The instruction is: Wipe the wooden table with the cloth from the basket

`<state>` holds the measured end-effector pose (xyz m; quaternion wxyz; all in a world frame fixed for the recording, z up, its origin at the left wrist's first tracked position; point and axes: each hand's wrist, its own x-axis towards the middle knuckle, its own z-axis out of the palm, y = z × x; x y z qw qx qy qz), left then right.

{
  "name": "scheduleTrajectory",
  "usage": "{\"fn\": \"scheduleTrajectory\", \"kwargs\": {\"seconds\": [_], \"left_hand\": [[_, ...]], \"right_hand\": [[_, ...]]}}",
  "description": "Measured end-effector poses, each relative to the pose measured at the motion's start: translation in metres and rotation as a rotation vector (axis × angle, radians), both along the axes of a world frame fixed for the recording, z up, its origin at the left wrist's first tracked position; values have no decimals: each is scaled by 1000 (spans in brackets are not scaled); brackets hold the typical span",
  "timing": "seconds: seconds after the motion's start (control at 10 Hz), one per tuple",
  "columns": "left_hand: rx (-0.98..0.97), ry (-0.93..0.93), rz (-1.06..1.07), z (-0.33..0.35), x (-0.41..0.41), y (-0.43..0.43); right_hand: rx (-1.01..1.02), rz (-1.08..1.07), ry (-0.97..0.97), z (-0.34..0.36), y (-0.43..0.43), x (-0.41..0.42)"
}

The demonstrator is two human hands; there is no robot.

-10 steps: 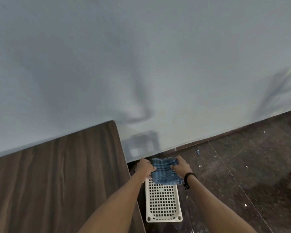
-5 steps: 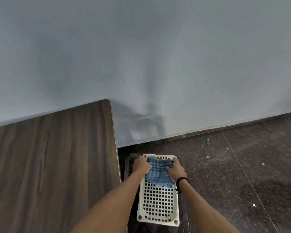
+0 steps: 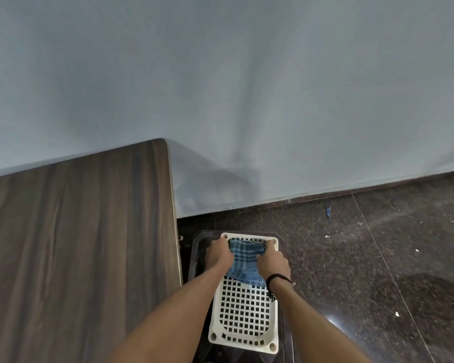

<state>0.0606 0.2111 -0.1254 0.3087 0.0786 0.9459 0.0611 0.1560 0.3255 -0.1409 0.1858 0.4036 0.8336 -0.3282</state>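
Light is soft, even and rather dim, with a cool grey cast over the wall [image 3: 273, 87]; faint, diffuse shadows streak it, the darkest a vertical band right of the far corner of the wooden table [image 3: 76, 244]; a small white glare spot sits on the polished floor [image 3: 378, 258], near and right of centre; wide-angle distortion tilts and bows the wall's base line; the checks of the cloth [image 3: 244, 260] read sharp; the floor's speckle smears toward the far right.
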Motion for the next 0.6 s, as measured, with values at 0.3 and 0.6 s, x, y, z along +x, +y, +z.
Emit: {"fn": "scheduleTrajectory", "kwargs": {"seconds": [0.3, 0.6], "left_hand": [[30, 127, -128, 2, -2, -9], [264, 103, -161, 86, -30, 6]], "right_hand": [[256, 145, -9, 7, -1, 4], [392, 168, 72, 86, 0, -16]]}}
